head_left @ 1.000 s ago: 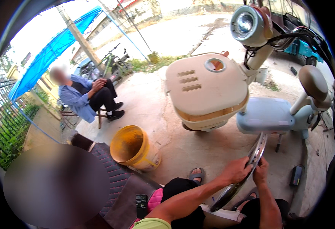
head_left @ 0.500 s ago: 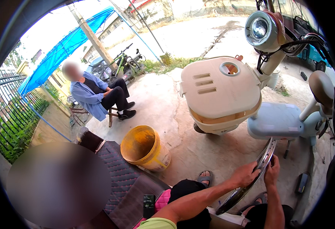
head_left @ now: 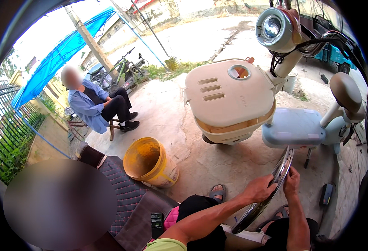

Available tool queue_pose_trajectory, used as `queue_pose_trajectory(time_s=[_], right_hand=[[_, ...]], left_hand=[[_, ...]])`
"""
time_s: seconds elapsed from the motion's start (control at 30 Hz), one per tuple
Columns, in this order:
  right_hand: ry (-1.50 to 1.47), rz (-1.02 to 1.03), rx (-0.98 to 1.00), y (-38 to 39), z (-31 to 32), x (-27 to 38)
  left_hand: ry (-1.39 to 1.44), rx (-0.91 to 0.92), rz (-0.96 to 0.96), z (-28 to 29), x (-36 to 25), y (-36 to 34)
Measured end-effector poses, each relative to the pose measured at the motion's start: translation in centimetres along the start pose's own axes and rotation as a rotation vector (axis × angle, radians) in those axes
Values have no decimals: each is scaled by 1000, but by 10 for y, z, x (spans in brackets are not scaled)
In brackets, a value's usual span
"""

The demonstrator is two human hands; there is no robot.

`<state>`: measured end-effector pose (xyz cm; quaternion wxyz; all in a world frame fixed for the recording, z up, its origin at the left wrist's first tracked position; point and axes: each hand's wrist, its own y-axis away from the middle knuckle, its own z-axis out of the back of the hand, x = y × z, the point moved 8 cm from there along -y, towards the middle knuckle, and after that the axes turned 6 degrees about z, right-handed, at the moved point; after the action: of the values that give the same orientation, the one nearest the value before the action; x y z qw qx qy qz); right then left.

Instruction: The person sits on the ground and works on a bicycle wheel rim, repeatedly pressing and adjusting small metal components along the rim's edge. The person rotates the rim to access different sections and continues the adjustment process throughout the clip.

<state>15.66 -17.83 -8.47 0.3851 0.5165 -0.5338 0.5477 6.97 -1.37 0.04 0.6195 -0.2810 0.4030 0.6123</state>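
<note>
A wheel rim [head_left: 284,164] with a shiny metal band and a dark edge, perhaps a tyre, stands tilted between my knees, its top near the scooter's blue-grey footboard. My left hand [head_left: 260,189] grips its left side with the fingers curled in. On the opposite side my right hand [head_left: 292,180] is closed around the edge at about the same height. Small holes show along the upper metal. I cannot make out the wheel's middle or any spokes at this angle.
A small electric scooter [head_left: 290,127] with a cream front basket [head_left: 230,94] stands ahead. A yellow bucket [head_left: 167,171] is left of my feet, beside a quilted dark seat [head_left: 123,188] bearing a phone [head_left: 156,224]. A seated person [head_left: 94,100] and bicycles [head_left: 123,69] are farther left.
My view has turned slightly, so the surroundings sit a little further left in the picture. Both hands keep their hold on the wheel rim, which shows little other movement.
</note>
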Motion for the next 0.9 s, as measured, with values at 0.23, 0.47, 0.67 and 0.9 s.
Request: queue_pose_trajectory(time_s=[0.23,0.47,0.67,0.9], right_hand=[[-174,-95,37,5,-9,-1],[-101,-127,159,10,-17,0],[-50,-20,93,16,-20,15],[442,193,174,25,-24,65]], left_hand=[[-18,0,14,-3,0,0],[21,-31,51,3,2,-1],[20,-6,5,-2,5,-2],[34,91,111,-5,8,9]])
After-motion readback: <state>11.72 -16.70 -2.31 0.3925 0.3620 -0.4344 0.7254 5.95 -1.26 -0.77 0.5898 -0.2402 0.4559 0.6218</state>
